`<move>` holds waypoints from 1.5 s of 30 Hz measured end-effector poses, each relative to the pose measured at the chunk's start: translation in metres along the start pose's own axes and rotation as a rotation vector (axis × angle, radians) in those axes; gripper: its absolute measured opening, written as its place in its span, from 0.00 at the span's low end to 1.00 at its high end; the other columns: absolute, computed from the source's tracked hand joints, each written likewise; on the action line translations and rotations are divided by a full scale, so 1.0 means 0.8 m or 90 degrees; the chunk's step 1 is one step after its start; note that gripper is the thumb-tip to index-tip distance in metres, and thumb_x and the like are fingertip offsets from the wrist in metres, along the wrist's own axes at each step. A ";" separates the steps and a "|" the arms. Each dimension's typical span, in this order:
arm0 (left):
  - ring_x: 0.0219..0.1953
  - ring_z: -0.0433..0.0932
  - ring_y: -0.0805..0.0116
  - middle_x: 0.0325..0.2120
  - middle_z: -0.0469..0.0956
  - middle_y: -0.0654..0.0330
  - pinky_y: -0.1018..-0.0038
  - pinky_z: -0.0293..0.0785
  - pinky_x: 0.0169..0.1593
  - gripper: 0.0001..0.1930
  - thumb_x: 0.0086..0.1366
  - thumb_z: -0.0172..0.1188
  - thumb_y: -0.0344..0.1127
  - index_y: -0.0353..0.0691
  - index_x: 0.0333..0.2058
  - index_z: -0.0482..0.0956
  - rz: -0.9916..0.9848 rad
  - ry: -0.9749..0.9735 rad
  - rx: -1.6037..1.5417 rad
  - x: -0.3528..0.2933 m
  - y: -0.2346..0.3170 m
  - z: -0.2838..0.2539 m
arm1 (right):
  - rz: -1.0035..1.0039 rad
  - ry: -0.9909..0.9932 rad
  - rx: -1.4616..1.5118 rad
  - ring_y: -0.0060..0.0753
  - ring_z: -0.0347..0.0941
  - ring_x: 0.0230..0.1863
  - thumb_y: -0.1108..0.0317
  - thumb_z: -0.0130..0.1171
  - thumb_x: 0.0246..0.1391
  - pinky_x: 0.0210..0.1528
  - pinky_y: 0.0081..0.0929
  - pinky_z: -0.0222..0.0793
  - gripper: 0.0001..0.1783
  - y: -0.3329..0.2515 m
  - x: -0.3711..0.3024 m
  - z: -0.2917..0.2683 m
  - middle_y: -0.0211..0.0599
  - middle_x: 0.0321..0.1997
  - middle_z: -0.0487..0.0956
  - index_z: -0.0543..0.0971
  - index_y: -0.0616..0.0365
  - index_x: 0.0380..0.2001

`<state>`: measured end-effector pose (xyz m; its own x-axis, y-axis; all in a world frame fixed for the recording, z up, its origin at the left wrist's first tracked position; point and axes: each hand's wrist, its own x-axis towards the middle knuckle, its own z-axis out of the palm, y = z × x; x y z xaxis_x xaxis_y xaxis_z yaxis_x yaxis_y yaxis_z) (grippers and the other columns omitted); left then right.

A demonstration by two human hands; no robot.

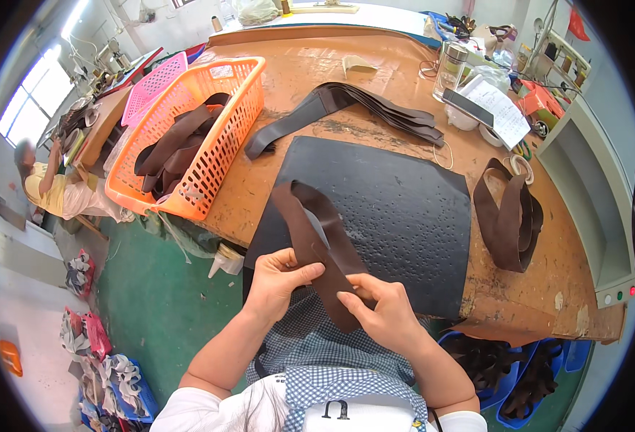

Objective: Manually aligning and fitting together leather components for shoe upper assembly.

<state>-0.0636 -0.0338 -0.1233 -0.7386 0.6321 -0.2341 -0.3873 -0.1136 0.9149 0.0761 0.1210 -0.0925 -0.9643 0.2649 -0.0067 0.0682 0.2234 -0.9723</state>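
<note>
Both my hands hold a dark brown leather strip point(304, 227), bent into a loop that rises over the near edge of a black pitted mat point(404, 209). My left hand point(278, 283) pinches the strip's left edge between thumb and fingers. Lower down, my right hand point(382, 309) grips the strip with the thumb on top, its fingertips partly hidden behind it. Beyond the mat lies a fanned stack of dark strips point(360, 108). Another brown strip, coiled in loops point(508, 216), rests on the table right of the mat.
An orange basket point(234, 137) with brown strips stands at the table's left, beside a pink basket point(152, 86). A glass bottle point(450, 68), a phone point(468, 108) and paper are at the back right. Blue bins point(501, 381) sit below right. A seated person point(58, 187) is far left.
</note>
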 end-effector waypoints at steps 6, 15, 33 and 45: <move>0.37 0.82 0.71 0.36 0.84 0.57 0.72 0.80 0.42 0.10 0.61 0.67 0.25 0.33 0.41 0.82 0.004 -0.003 0.009 -0.015 -0.007 0.014 | 0.018 0.012 -0.027 0.23 0.81 0.30 0.72 0.60 0.60 0.32 0.20 0.75 0.17 -0.007 0.020 -0.002 0.45 0.30 0.85 0.77 0.72 0.49; 0.34 0.82 0.72 0.33 0.83 0.59 0.74 0.82 0.41 0.05 0.62 0.67 0.27 0.34 0.35 0.81 -0.036 0.010 -0.006 -0.004 0.004 0.003 | -0.007 0.029 -0.035 0.23 0.81 0.29 0.74 0.61 0.59 0.31 0.18 0.74 0.18 0.000 0.012 0.003 0.45 0.30 0.85 0.76 0.73 0.51; 0.36 0.79 0.77 0.33 0.81 0.64 0.77 0.76 0.44 0.08 0.60 0.68 0.24 0.36 0.38 0.81 0.053 -0.021 -0.030 -0.022 -0.011 0.020 | -0.029 0.082 0.035 0.23 0.79 0.32 0.71 0.64 0.58 0.37 0.21 0.75 0.12 0.004 0.023 0.003 0.37 0.31 0.84 0.81 0.67 0.42; 0.40 0.80 0.73 0.37 0.81 0.61 0.73 0.78 0.47 0.10 0.61 0.67 0.25 0.36 0.41 0.79 0.033 -0.039 -0.104 -0.009 -0.008 0.006 | -0.020 0.132 0.050 0.20 0.79 0.31 0.75 0.69 0.50 0.36 0.19 0.75 0.06 0.004 0.017 0.008 0.33 0.28 0.82 0.80 0.65 0.29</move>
<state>-0.0534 -0.0341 -0.1261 -0.7268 0.6671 -0.1634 -0.4383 -0.2673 0.8582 0.0614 0.1195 -0.0974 -0.8919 0.4478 0.0635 0.0115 0.1628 -0.9866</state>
